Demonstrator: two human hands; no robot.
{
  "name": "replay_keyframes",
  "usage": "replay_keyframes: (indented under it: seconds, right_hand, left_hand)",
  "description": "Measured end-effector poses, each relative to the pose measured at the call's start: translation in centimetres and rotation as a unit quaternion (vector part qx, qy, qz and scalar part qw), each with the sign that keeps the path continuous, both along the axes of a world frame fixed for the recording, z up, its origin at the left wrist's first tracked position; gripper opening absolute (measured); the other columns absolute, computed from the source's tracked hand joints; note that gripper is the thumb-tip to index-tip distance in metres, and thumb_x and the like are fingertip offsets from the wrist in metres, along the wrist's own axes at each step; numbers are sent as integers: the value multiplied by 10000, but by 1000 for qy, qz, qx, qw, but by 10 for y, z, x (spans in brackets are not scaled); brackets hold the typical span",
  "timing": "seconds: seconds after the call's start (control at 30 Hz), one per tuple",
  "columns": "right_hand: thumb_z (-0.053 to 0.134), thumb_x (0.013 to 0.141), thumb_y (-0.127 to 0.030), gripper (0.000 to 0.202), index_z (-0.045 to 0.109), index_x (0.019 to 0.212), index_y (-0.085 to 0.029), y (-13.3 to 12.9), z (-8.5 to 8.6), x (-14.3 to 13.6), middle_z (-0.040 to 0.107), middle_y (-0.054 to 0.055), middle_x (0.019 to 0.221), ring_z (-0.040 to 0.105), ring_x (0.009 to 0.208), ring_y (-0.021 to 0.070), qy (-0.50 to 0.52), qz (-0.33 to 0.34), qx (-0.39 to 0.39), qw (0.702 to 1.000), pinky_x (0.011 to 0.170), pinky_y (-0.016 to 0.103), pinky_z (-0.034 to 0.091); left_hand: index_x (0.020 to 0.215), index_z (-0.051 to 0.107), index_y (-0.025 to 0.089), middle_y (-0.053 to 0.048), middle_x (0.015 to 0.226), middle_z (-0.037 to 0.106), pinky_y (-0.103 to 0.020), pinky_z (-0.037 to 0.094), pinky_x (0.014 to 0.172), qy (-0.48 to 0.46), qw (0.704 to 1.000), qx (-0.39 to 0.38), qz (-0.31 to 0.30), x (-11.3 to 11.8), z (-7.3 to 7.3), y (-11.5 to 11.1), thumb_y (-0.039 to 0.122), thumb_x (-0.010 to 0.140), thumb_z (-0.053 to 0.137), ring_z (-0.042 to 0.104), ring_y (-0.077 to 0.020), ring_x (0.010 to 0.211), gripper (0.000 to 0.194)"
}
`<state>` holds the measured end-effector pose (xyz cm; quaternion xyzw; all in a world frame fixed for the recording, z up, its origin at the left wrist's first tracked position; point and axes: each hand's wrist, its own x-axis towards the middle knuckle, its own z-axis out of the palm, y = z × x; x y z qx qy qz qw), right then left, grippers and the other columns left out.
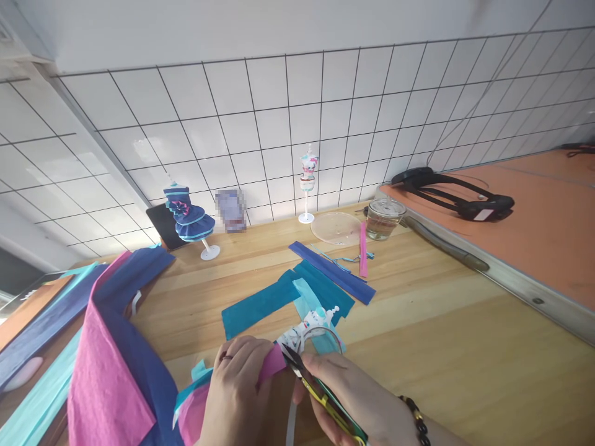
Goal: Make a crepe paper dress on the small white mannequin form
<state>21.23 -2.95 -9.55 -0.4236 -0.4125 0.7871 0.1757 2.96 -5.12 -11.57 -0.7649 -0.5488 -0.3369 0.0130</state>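
Observation:
My left hand (239, 384) is closed on a pink crepe paper strip (273, 364), whose end sticks out past the fingers. More pink and teal paper bunches under that hand. My right hand (353, 387) grips scissors (320, 396) with yellow-and-green handles, their dark blades at the strip's end. Whether the blades touch the paper I cannot tell. Just beyond the blades lies a small white patterned dress form (309, 327) on its side. Under and behind it are a light turquoise strip (307, 297) and teal paper strips (260, 303). A narrow white ribbon (291, 421) hangs between my hands.
Large pink paper (105, 371) and blue sheets cover the left side. A dress form in a blue ruffled dress (188, 214) and another patterned form (307, 176) stand near the tiled wall. A glass of liquid (385, 222) stands back right, beside a clear round plate (337, 229).

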Motion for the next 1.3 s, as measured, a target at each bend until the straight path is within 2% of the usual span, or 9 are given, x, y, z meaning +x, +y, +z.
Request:
replay_keyframes:
  seconds: [0.23, 0.4, 0.5, 0.63, 0.83, 0.97, 1.13, 1.3]
  right_hand:
    - [308, 880, -488, 497, 589, 745, -101, -2, -2, -1, 436, -49, 301, 306, 206, 40, 10, -12, 0, 1000, 237, 133, 192]
    - [330, 860, -521, 494, 583, 732, -116, -3, -3, -4, 411, -57, 283, 294, 204, 46, 4, -25, -11, 1000, 240, 133, 214]
    - [332, 840, -557, 509, 575, 720, -127, -2, -3, -6, 406, -60, 276, 284, 199, 48, 8, -31, -22, 999, 234, 136, 215]
    - [341, 828, -553, 492, 567, 707, -133, -3, -2, -8, 400, -63, 270, 264, 199, 44, 9, -40, -26, 999, 239, 137, 208]
    - [374, 813, -583, 480, 546, 711, -148, -8, -2, -15, 401, -72, 273, 248, 214, 35, 0, -75, -19, 997, 251, 130, 196]
    - [363, 835, -599, 516, 539, 644, -154, -4, -6, -16, 408, -55, 275, 278, 196, 40, 1, -81, -72, 994, 238, 135, 191]
    - [252, 922, -484, 517, 575, 695, -150, 3, 3, -7, 411, -53, 293, 277, 198, 47, 23, -52, -173, 983, 234, 139, 176]
    - [214, 935, -428, 528, 587, 704, -135, 2, 12, -2, 404, -52, 291, 251, 194, 41, 7, -55, -154, 987, 239, 139, 174]
  left_hand:
    - [856, 618, 188, -14, 781, 695, -327, 407, 763, 21, 997, 80, 0, 6, 5, -3, 80, 719, 556, 612, -186, 762, 186]
    - [864, 639, 166, -41, 788, 705, -327, 408, 762, 28, 993, 112, -9, 5, 5, -3, 160, 792, 546, 620, -190, 771, 118]
    - [898, 641, 144, -56, 811, 710, -336, 398, 793, 50, 992, 110, -26, 2, 2, -4, 188, 836, 515, 623, -194, 787, 147]
    - [940, 630, 132, -55, 846, 712, -349, 379, 833, 87, 992, 86, -42, -3, 0, -6, 154, 816, 546, 627, -202, 818, 151]
    - [903, 628, 165, -38, 810, 719, -344, 385, 815, 63, 992, 103, -24, 3, 3, -6, 151, 857, 478, 628, -197, 787, 158]
    - [885, 625, 161, -51, 806, 719, -355, 399, 779, 64, 993, 89, -36, 3, 3, -5, 176, 866, 469, 631, -202, 769, 158]
    - [927, 606, 165, -41, 839, 711, -359, 386, 813, 89, 992, 77, -44, 0, 1, -6, 156, 795, 558, 626, -197, 793, 140]
    - [878, 595, 152, -52, 766, 690, -383, 390, 753, 44, 995, 84, -42, 9, 8, -8, 145, 752, 577, 605, -213, 728, 128]
